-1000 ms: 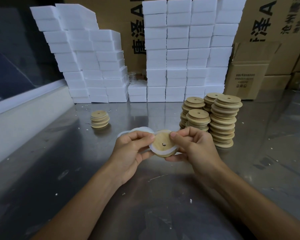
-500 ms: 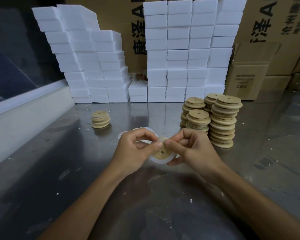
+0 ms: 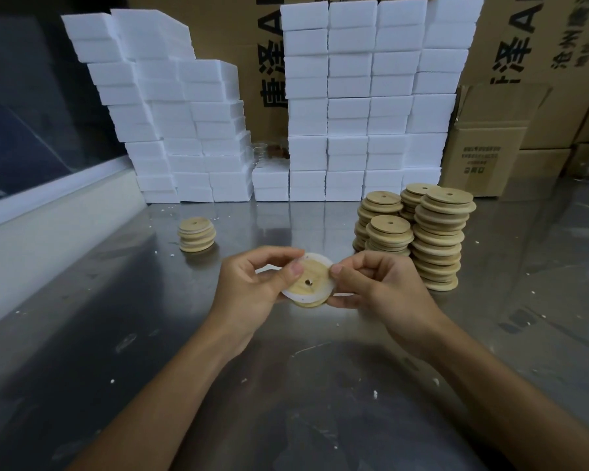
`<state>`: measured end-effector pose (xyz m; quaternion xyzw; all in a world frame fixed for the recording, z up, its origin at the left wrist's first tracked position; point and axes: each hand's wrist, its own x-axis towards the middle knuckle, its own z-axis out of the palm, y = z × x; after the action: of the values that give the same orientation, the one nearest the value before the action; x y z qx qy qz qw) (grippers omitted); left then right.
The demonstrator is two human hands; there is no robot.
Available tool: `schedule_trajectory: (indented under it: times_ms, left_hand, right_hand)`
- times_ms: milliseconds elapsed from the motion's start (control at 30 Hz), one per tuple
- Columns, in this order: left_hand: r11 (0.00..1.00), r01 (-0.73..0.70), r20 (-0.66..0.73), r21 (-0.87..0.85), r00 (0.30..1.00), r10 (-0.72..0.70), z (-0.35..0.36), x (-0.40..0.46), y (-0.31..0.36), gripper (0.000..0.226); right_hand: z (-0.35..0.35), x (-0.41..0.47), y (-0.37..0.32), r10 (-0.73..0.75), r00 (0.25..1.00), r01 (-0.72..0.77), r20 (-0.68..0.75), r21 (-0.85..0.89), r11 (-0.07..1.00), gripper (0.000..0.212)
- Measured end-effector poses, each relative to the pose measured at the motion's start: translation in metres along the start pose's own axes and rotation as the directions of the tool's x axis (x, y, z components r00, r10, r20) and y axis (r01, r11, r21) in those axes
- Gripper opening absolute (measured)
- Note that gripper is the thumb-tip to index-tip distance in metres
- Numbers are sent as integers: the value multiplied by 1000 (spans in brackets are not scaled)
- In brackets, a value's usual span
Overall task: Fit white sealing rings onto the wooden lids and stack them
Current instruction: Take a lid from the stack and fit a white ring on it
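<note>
A round wooden lid [image 3: 312,278] with a small centre hole is held above the metal table, tilted toward me. A white sealing ring [image 3: 323,263] runs around its stepped part. My left hand [image 3: 252,287] pinches the lid's left edge, thumb on top. My right hand [image 3: 378,283] pinches its right edge, thumb on the ring. More white rings [image 3: 271,268] lie behind my left hand, mostly hidden. A short stack of lids with rings [image 3: 197,234] stands at the left. Tall stacks of bare wooden lids [image 3: 437,239] stand at the right.
The steel table [image 3: 116,334] carries white crumbs. Walls of white foam blocks [image 3: 347,107] line the back, with a gap in the middle. Cardboard boxes [image 3: 487,154] stand behind and to the right. A pale ledge [image 3: 48,232] runs along the left.
Both hands have turned and worked the lid; the white ring now sits further around its rim. My thumbs have shifted from the middle to the lid's left and right edges.
</note>
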<state>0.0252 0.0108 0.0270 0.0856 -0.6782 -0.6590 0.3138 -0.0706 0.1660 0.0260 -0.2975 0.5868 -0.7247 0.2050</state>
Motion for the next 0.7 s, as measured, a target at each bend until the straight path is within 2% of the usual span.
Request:
schedule_trajectory:
  times_ms: [133, 233, 367, 500, 633, 700]
  left_hand:
    - [998, 33, -18, -59, 999, -34, -1, 1, 2, 18]
    - [993, 63, -49, -99, 996, -69, 1, 2, 1, 18]
    - [991, 73, -74, -115, 994, -82, 2, 2, 0, 17]
    - [987, 72, -82, -146, 993, -85, 4, 2, -3, 14]
    - [971, 102, -74, -218, 990, -120, 5, 1, -5, 13]
    - [980, 89, -62, -175, 993, -102, 4, 2, -6, 11]
  right_hand:
    - [-3, 0, -4, -9, 999, 9, 50, -16, 1000, 12]
    - [-5, 0, -7, -1, 997, 9, 82, -95, 995, 18]
    - [-4, -4, -10, -14, 997, 27, 70, -190, 981, 17]
    - [2, -6, -5, 1, 1000, 0, 5, -166, 986, 16]
    - [5, -5, -1, 31, 999, -33, -31, -42, 999, 19]
    - [3, -4, 0, 24, 998, -25, -52, -16, 1000, 20]
